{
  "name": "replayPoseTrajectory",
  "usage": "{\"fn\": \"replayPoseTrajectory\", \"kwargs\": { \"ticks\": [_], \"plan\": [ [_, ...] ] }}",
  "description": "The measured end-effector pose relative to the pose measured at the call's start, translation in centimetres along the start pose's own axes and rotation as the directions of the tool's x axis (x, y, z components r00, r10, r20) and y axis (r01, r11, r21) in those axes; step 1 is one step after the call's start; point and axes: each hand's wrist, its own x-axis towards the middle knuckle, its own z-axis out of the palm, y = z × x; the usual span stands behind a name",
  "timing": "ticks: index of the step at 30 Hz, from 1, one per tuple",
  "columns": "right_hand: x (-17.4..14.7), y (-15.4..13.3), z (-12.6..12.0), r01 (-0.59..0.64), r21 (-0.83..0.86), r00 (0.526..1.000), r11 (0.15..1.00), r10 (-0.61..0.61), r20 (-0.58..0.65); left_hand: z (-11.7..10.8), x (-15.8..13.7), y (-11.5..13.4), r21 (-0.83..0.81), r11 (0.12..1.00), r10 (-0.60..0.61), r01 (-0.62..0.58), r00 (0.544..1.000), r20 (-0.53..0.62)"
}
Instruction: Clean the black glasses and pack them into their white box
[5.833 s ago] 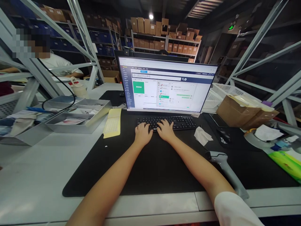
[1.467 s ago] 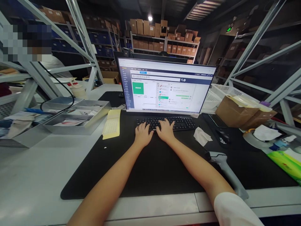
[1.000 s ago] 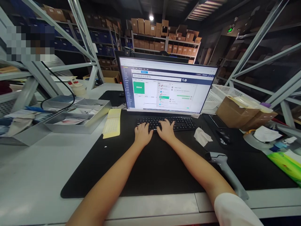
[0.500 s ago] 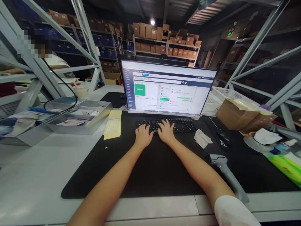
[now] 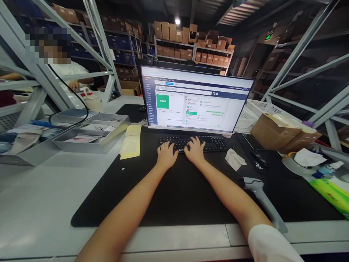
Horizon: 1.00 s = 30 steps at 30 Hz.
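Observation:
Both of my hands rest on a black keyboard point(image 5: 214, 144) below a lit monitor point(image 5: 201, 105). My left hand point(image 5: 166, 155) lies over the keyboard's left end, fingers spread on the keys. Over the middle keys, my right hand point(image 5: 195, 151) has its fingers apart too. Neither hand holds anything. The monitor shows a page with a search bar, a green square and a chat window. A dark desk mat point(image 5: 180, 196) lies beneath the keyboard and my forearms.
Yellow label sheets point(image 5: 131, 142) and grey trays point(image 5: 89, 140) lie to the left. On the right are a crumpled tissue point(image 5: 235, 159), a barcode scanner point(image 5: 263, 200), a mouse point(image 5: 258, 160), a cardboard box point(image 5: 275, 133) and a green packet point(image 5: 331, 196). Another person point(image 5: 69, 71) is at the far left.
My right hand has shifted slightly to the right over the keys. My left hand stays nearly in place. The person at the far left has moved right, and a hand now shows.

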Motion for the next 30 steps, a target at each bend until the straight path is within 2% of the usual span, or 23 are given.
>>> {"fn": "replayPoseTrajectory", "kwargs": {
  "ticks": [7, 13, 15, 24, 30],
  "plan": [
    [-0.1, -0.2, -0.6, -0.040, -0.018, 0.999, 0.999, 0.040, -0.002, -0.3, 0.0, 0.1, -0.009, 1.000, -0.004, 0.004, 1.000, 0.004],
    [0.0, 0.3, -0.6, -0.230, -0.109, 0.972, 0.967, 0.234, 0.021, -0.1, 0.4, -0.2, -0.022, 0.999, -0.030, 0.030, 1.000, -0.007],
    [-0.1, 0.6, -0.6, -0.259, -0.123, 0.964, 0.958, 0.265, 0.030, 0.0, 0.5, -0.3, -0.025, 0.999, -0.041, 0.040, 0.999, -0.013],
    [0.0, 0.7, -1.2, -0.287, -0.156, 0.954, 0.945, 0.297, 0.049, 0.1, 0.4, -0.4, -0.032, 0.999, -0.033, 0.032, 0.999, -0.014],
    [0.2, 1.1, -0.9, -0.248, -0.136, 0.968, 0.959, 0.249, -0.017, 0.1, 0.5, -0.5, -0.021, 0.999, -0.031, 0.031, 1.000, -0.001]
  ]
}}
